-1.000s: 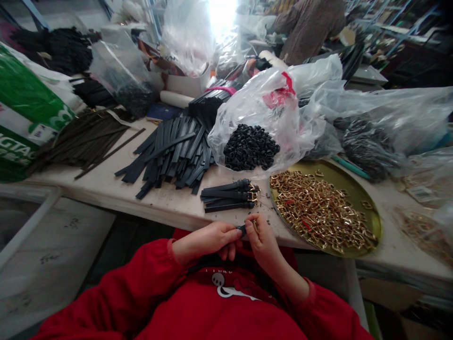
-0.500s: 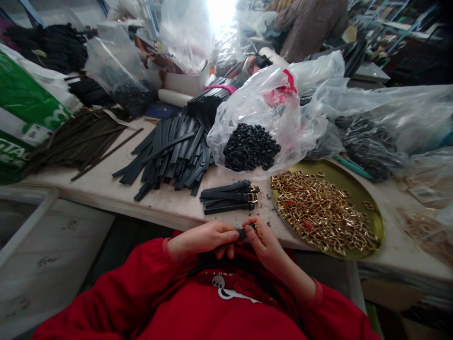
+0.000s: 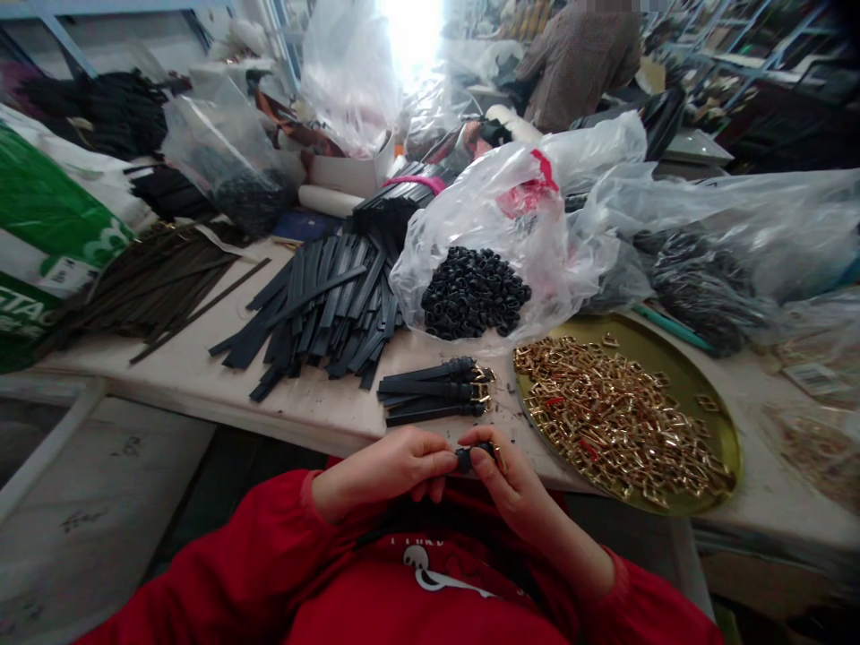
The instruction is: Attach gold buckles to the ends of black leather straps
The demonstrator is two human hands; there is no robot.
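Between my two hands is a black strap [image 3: 465, 460] with a gold buckle [image 3: 499, 458] at its right end. My left hand [image 3: 413, 461] pinches the strap from the left, its fingers closed. My right hand [image 3: 501, 470] grips the buckle end, thumb against the black band. Most of the strap is hidden by my fingers. Just beyond my hands, a small stack of buckled black straps [image 3: 430, 391] lies on the table, gold buckles to the right. A round gold tray [image 3: 729, 439] full of loose gold buckles [image 3: 618, 421] sits to the right.
A plastic bag [image 3: 430, 233] holds many small black loops [image 3: 474, 291]. Loose black strips [image 3: 329, 296] fan out left of it, with dark brown strips [image 3: 161, 282] further left. Clear bags [image 3: 739, 215] crowd the right side. A person [image 3: 581, 63] bends over at the back.
The camera view has tilted slightly, so the table things sit lower. My hands still hold the strap; more of the black band and the buckle shows by my right thumb.
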